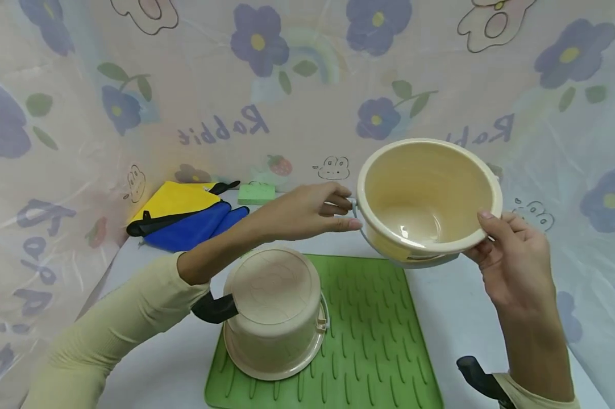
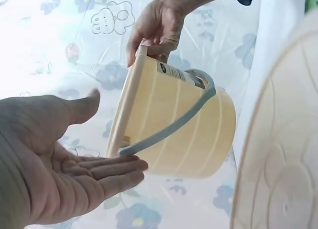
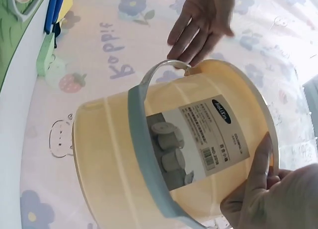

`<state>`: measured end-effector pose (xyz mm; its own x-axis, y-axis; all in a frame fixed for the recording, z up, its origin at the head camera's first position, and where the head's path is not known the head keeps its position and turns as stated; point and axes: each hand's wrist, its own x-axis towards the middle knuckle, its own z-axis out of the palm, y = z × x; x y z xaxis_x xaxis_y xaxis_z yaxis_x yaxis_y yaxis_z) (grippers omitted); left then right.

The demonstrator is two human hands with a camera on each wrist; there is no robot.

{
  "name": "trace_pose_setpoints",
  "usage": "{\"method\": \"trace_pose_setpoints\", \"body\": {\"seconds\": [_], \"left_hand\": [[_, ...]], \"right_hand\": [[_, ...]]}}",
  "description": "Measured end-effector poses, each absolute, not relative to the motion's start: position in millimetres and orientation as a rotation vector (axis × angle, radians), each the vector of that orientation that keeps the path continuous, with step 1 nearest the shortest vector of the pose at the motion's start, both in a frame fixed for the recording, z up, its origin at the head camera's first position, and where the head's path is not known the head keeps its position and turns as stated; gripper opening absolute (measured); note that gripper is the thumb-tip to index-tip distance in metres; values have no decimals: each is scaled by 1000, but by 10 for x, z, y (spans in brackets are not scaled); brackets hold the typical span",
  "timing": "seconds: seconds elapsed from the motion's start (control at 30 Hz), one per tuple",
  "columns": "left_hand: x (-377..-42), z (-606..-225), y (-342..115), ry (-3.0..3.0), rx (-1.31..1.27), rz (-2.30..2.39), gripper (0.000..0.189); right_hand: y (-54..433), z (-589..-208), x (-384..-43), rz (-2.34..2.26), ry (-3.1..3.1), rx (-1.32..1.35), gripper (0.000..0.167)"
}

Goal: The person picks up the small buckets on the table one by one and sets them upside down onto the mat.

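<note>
A cream-yellow plastic bucket is held up in the air, its mouth tilted toward the head camera. My right hand pinches its rim, thumb on the inside edge and fingers beneath. Opposite, my left hand has its fingers extended, with the tips at the rim near the handle joint. The grey-blue handle lies against the bucket's side. A printed label shows on the outer wall in the right wrist view. Below my left forearm, a second, beige bucket stands upside down.
The beige bucket sits on a green ridged mat on a white-covered table. At the back left lie a yellow cloth, a blue cloth and a green sponge. A flower-printed curtain encloses the table.
</note>
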<state>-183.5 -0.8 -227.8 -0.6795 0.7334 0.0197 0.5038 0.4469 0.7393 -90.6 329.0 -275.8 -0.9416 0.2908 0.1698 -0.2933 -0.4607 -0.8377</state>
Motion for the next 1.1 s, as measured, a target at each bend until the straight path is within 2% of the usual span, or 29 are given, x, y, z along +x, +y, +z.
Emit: {"method": "trace_pose_setpoints", "body": {"seconds": [0.3,0.47,0.57,0.73,0.87,1.0,1.1], "left_hand": [[-1740,-2303,125,2076,812,1618,25],[-1648,-2291,129,2053,801,1738,22],[-1608,-2264,107,2117,841,1772,24],[-1530,-2267,87,2244,1021,1787,22],[-1428,-2294,114,2279,1263,1810,19],[-1284,-2297,145,2255,1510,1798,16],[-1179,-2283,138,2310,1635,1756,14]], "right_hand": [[3129,-2674,-754,2323,-1374,165,8],[3051,-2597,-655,1947,-1626,138,4],[3030,-2555,-579,1517,-1952,-28,10],[3062,-2592,-505,982,-2285,-225,15],[3129,-2624,-492,894,-2357,-194,26],[3197,-2626,-467,925,-2374,-215,22],[3219,-2630,-462,965,-2354,-214,26]]}}
